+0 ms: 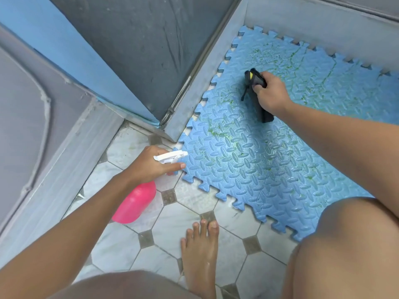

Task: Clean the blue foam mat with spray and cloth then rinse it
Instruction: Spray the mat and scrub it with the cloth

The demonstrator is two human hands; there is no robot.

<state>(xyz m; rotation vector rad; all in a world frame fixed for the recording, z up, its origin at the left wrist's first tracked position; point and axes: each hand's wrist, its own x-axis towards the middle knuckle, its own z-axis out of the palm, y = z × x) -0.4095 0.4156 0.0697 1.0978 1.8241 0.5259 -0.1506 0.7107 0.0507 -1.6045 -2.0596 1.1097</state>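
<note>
Pale tiled floor [172, 229], grey walls [302, 20], perhaps a door [140, 44].

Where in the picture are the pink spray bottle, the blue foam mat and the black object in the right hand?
pink spray bottle [135, 203]: head view, on its pink body.
blue foam mat [248, 169]: head view, on bare patterned surface.
black object [257, 79]: head view, on its upper end above the fingers.

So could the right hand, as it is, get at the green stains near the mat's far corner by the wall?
Probably yes. The right hand already hovers over the mat, nothing lies between it and the green stains, though its grip is full with a black object.
</note>
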